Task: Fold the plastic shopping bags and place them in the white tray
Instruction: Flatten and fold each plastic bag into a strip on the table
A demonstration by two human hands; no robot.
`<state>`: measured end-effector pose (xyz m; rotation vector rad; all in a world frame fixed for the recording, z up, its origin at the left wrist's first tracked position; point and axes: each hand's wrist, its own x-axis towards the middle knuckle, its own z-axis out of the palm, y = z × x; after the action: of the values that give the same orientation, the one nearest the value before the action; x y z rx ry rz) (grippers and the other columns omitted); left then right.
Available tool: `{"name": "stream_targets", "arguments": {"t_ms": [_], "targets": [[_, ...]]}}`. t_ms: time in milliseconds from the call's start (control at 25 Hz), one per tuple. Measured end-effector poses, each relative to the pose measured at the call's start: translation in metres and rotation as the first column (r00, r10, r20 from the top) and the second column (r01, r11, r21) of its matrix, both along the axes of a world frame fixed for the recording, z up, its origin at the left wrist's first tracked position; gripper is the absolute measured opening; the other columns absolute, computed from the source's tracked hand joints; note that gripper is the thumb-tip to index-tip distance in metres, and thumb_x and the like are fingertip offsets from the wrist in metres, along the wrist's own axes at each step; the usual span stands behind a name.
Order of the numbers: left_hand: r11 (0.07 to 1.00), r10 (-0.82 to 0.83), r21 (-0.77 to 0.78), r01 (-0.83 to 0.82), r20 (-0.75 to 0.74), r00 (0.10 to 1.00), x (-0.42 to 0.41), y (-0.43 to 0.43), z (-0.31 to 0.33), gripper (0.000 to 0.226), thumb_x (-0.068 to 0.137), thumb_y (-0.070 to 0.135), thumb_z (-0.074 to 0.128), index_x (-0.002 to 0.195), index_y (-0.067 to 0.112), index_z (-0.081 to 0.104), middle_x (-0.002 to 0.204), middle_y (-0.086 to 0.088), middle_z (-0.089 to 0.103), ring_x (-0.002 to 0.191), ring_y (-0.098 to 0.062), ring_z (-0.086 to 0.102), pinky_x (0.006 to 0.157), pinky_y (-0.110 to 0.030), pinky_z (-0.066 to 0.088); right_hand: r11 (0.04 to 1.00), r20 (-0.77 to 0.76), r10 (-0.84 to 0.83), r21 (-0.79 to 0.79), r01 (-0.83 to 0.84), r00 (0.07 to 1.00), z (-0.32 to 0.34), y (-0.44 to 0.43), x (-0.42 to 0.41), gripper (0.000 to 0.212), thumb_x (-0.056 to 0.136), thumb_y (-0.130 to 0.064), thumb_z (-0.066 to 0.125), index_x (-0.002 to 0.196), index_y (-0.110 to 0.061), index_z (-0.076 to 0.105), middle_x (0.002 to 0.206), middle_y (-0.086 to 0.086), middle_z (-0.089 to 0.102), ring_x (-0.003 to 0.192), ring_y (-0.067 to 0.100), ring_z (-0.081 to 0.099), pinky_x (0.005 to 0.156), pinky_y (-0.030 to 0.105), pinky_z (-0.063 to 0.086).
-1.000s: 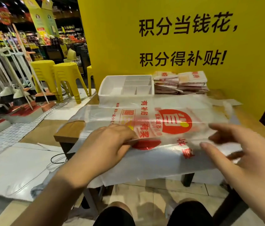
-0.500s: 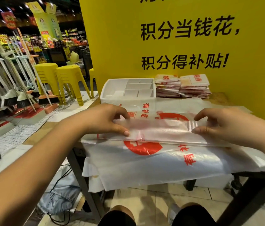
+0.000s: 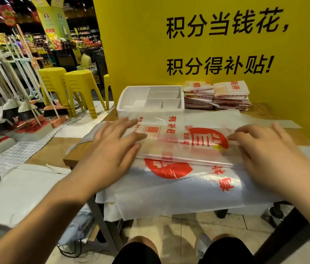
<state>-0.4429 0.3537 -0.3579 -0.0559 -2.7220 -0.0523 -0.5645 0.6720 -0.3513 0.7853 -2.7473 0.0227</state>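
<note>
Pose: palms down, fingers straight | left hand (image 3: 116, 147) pressing plastic bag (image 3: 184, 149) | right hand (image 3: 264, 151) pressing it too

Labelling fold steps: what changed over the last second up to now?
Left hand and right hand laid the near edge of the bag over toward the tray, let go their pinch, and now press flat on the fold, fingers straight. Tray and stacks of folded bags beside it stayed put.
</note>
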Motion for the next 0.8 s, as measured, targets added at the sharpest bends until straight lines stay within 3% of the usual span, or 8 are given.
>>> {"name": "stream_targets", "arguments": {"t_ms": [80, 240, 440, 640, 800], "targets": [[0.999, -0.02, 0.05, 0.014, 0.125, 0.992, 0.003, 0.016, -0.014, 0.06, 0.098, 0.063, 0.012, 0.15, 0.045, 0.035, 0.164, 0.012, 0.019, 0.153, -0.011, 0.007, 0.124, -0.05, 0.005, 0.987, -0.064, 0.115, -0.105, -0.121, 0.991, -0.01, -0.012, 0.01, 0.041, 0.098, -0.035, 0.041, 0.137, -0.028, 0.054, 0.142, 0.0, 0.052, 0.134, 0.024, 0.045, 0.119, 0.05, 0.021], [0.996, 0.065, 0.038, -0.075, 0.229, 0.971, 0.004, 0.026, -0.033, 0.073, 0.088, 0.069, -0.009, 0.156, 0.048, 0.006, 0.167, 0.012, 0.006, 0.153, -0.011, -0.003, 0.124, -0.044, -0.004, 0.965, 0.064, 0.257, -0.07, -0.252, 0.964, -0.027, -0.033, 0.029, 0.063, 0.099, -0.061, 0.013, 0.148, -0.036, 0.042, 0.155, -0.005, 0.041, 0.145, 0.019, 0.033, 0.121, 0.04, 0.022], [0.988, 0.152, 0.007, -0.157, 0.225, 0.962, 0.015, 0.023, -0.029, 0.079, 0.085, 0.074, -0.005, 0.156, 0.047, 0.015, 0.166, 0.01, 0.015, 0.153, -0.012, 0.007, 0.124, -0.041, 0.0, 0.984, 0.182, 0.18, -0.018, -0.18, 0.967, -0.028, -0.03, 0.034, 0.081, 0.081, -0.071, -0.015, 0.155, -0.048, 0.007, 0.166, -0.013, 0.006, 0.152, 0.009, 0.002, 0.124, 0.031, 0.005], [0.965, 0.225, 0.063, -0.253, 0.291, 0.93, 0.016, 0.002, -0.021, 0.084, 0.077, 0.08, -0.013, 0.154, 0.053, 0.008, 0.166, 0.016, 0.002, 0.153, -0.007, -0.004, 0.124, -0.041, -0.007, 0.988, 0.267, 0.151, -0.025, -0.15, 0.952, -0.025, -0.027, 0.033, 0.081, 0.076, -0.076, -0.017, 0.153, -0.053, -0.002, 0.165, -0.018, -0.005, 0.151, 0.003, -0.01, 0.124, 0.032, -0.004], [0.965, 0.211, 0.08, -0.251, 0.333, 0.919, 0.013, -0.004, -0.021, 0.084, 0.076, 0.081, -0.014, 0.153, 0.054, 0.004, 0.165, 0.018, -0.004, 0.152, -0.004, -0.009, 0.123, -0.042, -0.01, 0.988, 0.279, 0.152, -0.016, -0.154, 0.948, -0.019, -0.026, 0.027, 0.078, 0.08, -0.076, -0.013, 0.153, -0.052, 0.001, 0.164, -0.021, -0.002, 0.151, 0.003, -0.006, 0.124, 0.034, 0.003]]}}
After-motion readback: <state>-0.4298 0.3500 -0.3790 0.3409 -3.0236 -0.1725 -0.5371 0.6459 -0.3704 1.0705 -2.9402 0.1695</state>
